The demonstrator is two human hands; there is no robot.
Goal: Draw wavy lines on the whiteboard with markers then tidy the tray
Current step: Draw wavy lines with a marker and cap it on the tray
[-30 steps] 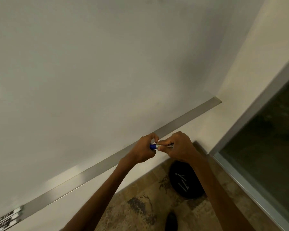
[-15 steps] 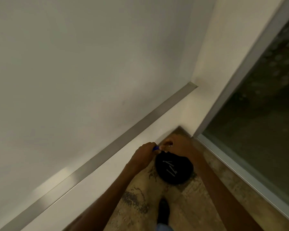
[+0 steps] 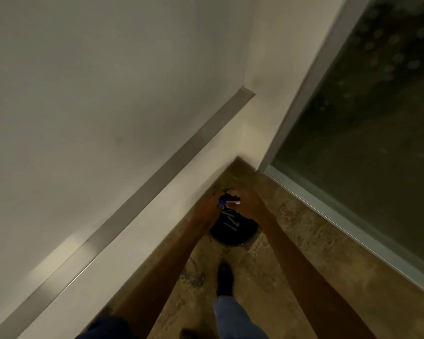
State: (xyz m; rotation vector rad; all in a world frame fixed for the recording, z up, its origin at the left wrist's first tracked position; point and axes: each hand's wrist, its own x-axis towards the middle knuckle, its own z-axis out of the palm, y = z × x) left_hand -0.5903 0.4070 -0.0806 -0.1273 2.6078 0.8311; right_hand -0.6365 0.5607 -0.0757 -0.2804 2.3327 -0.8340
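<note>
A blank whiteboard (image 3: 88,99) fills the left of the view, with its long metal tray (image 3: 142,189) running along the bottom edge. Both my hands are low, over a black round bin (image 3: 240,231) on the floor. My left hand (image 3: 207,206) pinches the blue cap end of a marker (image 3: 228,203). My right hand (image 3: 249,204) grips the marker's white barrel. The hands touch each other around the marker. The marker's tip is hidden.
Several light-coloured sticks lie inside the black bin. The wall corner (image 3: 249,148) and a dark glass panel with a metal frame (image 3: 357,133) stand to the right. My shoe (image 3: 224,280) and trouser leg are on the mottled brown floor.
My hands have dropped together from tray height down to just above the black bin, still holding the marker. The view has tilted down and right.
</note>
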